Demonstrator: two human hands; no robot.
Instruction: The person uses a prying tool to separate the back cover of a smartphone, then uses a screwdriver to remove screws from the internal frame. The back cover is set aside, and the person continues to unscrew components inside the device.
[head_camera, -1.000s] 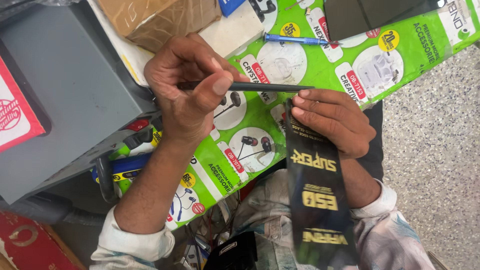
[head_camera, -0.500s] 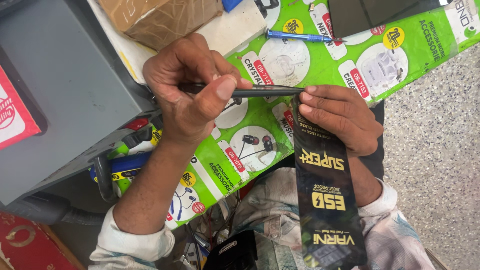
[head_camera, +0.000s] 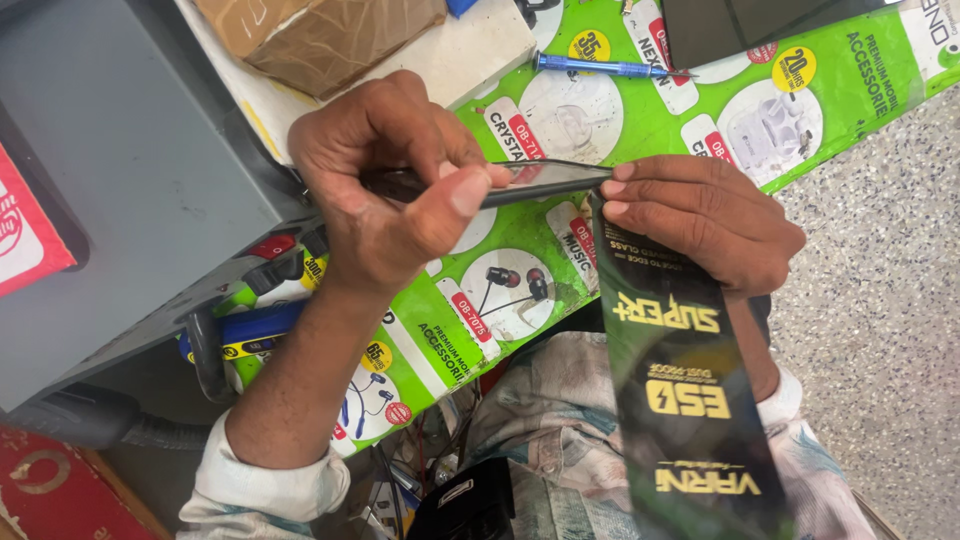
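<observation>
My left hand pinches one end of a thin dark flat slab, seen edge-on, with thumb and fingers curled over it. My right hand grips the slab's other end with its fingertips. The same hand also holds a long black packet with yellow print. The packet hangs down toward my lap. Both hands hover over a green printed mat that shows earphone pictures.
A grey box stands at the left, with a cardboard box behind my left hand. A blue screwdriver and a dark flat panel lie on the mat. Speckled floor is at the right.
Both hands keep their grip on the slab. My left thumb has slid a little along its edge, and the black packet hangs slightly further right.
</observation>
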